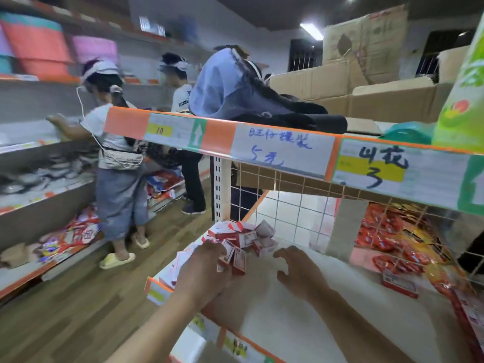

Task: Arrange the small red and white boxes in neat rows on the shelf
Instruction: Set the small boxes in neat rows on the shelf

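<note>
The left hand [204,268] seemingly curls its grip round upright boxes [235,259], steadying a row on the shelf [288,326], while the right hand [298,271] hovers spread, empty, ready to gather.

Small grocery shop, handwritten price labels [282,150] at 12 o'clock, red snack packets [379,239] at 3 o'clock, cardboard cartons [392,98] at 1 o'clock, small red and white boxes [246,238] on a shelf [288,323] at 6 o'clock

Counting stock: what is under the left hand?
Small red and white boxes stick out past the left hand's fingers and beside it on the shelf. Whatever lies beneath the palm is covered.
</note>
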{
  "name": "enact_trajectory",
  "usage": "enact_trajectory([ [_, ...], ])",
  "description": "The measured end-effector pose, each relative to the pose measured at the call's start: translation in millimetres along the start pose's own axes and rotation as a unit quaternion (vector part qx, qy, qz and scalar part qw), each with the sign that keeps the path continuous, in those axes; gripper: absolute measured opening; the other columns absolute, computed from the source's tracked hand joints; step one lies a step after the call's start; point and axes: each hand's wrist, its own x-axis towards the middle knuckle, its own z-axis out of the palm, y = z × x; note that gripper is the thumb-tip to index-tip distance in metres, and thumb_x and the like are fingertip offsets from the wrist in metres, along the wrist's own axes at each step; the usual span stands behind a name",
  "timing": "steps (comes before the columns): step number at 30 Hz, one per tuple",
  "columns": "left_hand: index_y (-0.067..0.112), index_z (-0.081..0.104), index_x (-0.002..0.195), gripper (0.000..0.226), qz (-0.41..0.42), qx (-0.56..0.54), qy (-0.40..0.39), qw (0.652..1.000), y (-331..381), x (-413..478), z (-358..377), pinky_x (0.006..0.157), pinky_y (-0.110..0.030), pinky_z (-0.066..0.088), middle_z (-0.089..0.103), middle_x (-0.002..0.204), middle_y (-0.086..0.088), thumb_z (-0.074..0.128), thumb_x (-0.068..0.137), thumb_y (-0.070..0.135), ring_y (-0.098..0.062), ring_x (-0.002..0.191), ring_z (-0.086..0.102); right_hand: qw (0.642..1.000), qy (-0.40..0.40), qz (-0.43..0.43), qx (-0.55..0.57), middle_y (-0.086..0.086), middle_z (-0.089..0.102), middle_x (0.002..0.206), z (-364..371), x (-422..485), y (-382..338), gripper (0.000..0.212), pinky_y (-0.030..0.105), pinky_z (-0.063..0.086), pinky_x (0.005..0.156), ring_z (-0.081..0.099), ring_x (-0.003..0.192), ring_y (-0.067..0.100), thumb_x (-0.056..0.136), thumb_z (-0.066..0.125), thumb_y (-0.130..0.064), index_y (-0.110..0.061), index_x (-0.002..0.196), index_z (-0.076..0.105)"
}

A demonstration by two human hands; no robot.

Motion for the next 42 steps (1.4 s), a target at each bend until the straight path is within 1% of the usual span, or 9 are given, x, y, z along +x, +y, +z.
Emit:
enact_trajectory([
  [3,0.026,0.051,0.121,0.047,-0.025,0.071,-0.030,0.997,11,20,0,0.082,-0.031,0.047,0.052,0.120,0.004,0.064,0.078,0.037,-0.016,0.110,0.054,1.000,0.023,-0.013,0.005,-0.009,0.042,0.140,0,25,-2,0.052,0.034,0.048,0.093,0.039,0.124,0.015,0.086,0.053,-0.015,-0.030,0.135,0.044],
  [9,0.019,0.045,0.123,0.053,-0.038,0.238,-0.087,0.967,26,41,10,0.086,-0.035,0.046,0.048,0.122,-0.001,0.056,0.083,0.053,-0.020,0.116,0.049,0.999,0.001,-0.042,-0.009,-0.012,0.042,0.143,16,56,0,0.065,0.040,0.051,0.085,0.040,0.118,0.019,0.086,0.047,-0.009,-0.038,0.141,0.028],
  [13,0.017,0.046,0.123,0.044,-0.058,0.240,-0.080,0.966,28,45,14,0.085,-0.034,0.047,0.051,0.121,-0.002,0.058,0.087,0.038,-0.021,0.113,0.053,0.998,-0.003,-0.056,-0.018,-0.012,0.043,0.144,22,64,3,0.052,0.041,0.049,0.089,0.045,0.115,0.022,0.091,0.043,-0.015,-0.037,0.138,0.037],
  [17,0.014,0.050,0.122,0.038,-0.071,0.243,-0.089,0.963,28,46,15,0.084,-0.034,0.048,0.057,0.116,-0.004,0.057,0.085,0.020,-0.023,0.113,0.054,0.998,-0.015,-0.067,-0.006,-0.009,0.053,0.134,20,70,2,0.065,0.041,0.053,0.081,0.053,0.109,0.024,0.082,0.052,-0.020,-0.044,0.137,0.026],
  [20,0.016,0.050,0.124,0.039,-0.045,0.246,-0.099,0.963,31,44,11,0.089,-0.037,0.049,0.055,0.120,-0.005,0.056,0.086,0.019,-0.024,0.119,0.048,0.997,-0.033,-0.075,0.004,-0.008,0.059,0.124,16,69,1,0.066,0.041,0.055,0.078,0.059,0.105,0.023,0.077,0.062,-0.026,-0.044,0.132,0.031],
  [26,0.029,0.046,0.127,0.049,0.024,0.138,-0.097,0.985,30,35,3,0.087,-0.036,0.048,0.052,0.122,-0.003,0.059,0.081,0.040,-0.023,0.115,0.049,0.998,-0.018,-0.049,-0.041,-0.003,0.054,0.121,-2,36,16,0.038,0.031,0.048,0.082,0.052,0.109,0.019,0.086,0.062,-0.031,-0.027,0.123,0.055],
  [31,0.043,0.043,0.126,0.050,0.103,0.055,-0.106,0.988,41,22,27,0.088,-0.036,0.050,0.052,0.129,0.006,0.061,0.079,0.046,-0.018,0.118,0.051,0.999,0.015,0.012,-0.040,-0.003,0.051,0.117,-30,-17,37,0.032,0.032,0.045,0.082,0.050,0.111,0.019,0.085,0.058,-0.024,-0.025,0.117,0.056],
  [37,0.043,0.050,0.109,0.045,0.198,-0.025,-0.174,0.964,101,4,60,0.084,-0.031,0.049,0.053,0.104,0.012,0.069,0.069,0.038,-0.016,0.105,0.056,0.989,0.068,0.112,-0.066,0.006,0.051,0.120,-68,-108,72,0.032,0.038,0.045,0.086,0.049,0.113,0.027,0.085,0.059,-0.020,-0.018,0.117,0.056],
  [42,0.040,0.050,0.117,0.047,0.269,-0.061,-0.215,0.937,161,-25,76,0.088,-0.033,0.048,0.035,0.088,0.015,0.068,0.075,0.029,-0.016,0.104,0.053,0.967,0.098,0.213,-0.094,0.002,0.049,0.125,-95,-185,95,0.034,0.043,0.047,0.088,0.050,0.112,0.027,0.087,0.058,-0.023,-0.021,0.121,0.053],
])
